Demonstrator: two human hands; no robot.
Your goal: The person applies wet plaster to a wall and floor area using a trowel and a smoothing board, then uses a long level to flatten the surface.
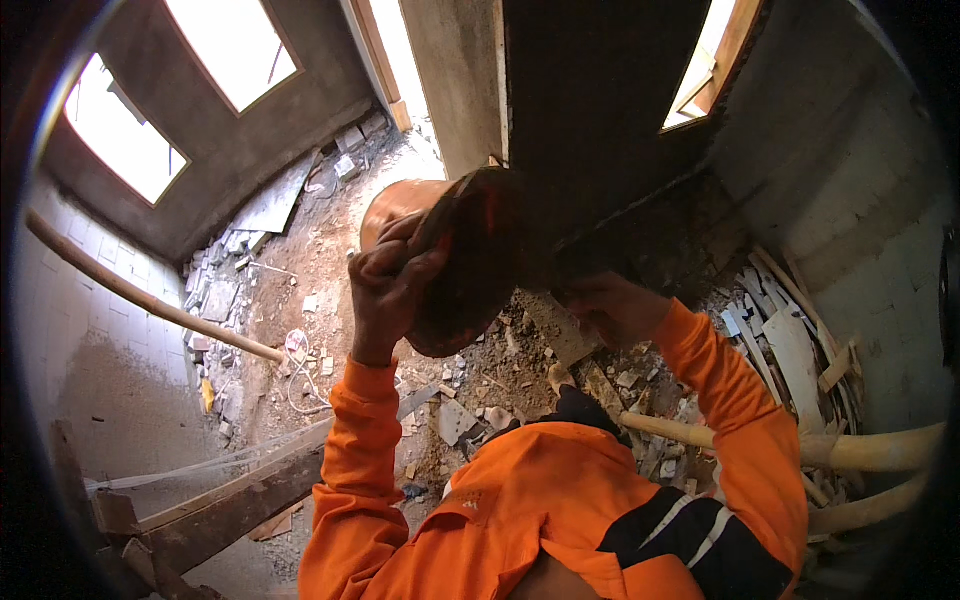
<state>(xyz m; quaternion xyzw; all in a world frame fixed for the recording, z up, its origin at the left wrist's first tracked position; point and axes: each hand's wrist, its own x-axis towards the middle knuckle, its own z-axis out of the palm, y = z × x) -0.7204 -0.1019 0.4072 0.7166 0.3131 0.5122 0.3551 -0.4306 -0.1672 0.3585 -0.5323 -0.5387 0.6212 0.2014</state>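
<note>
My left hand [385,290] is closed on the rim of a round, bowl-like container [400,205], orange on its lit outside and very dark inside. It is held up in front of me, tilted, with its dark opening turned to the right. My right hand [622,308] is raised in deep shadow to the right of the container, apart from it. Its fingers look curled, but whatever they hold is lost against the dark wall [600,110] behind.
Broken rubble [465,400] covers the ground. A pole [150,290] slants down at left; another pole [870,450] crosses at right. A wooden beam [240,490] lies low left. Boards [795,360] are heaped along the right wall. Window openings [125,130] show bright at upper left.
</note>
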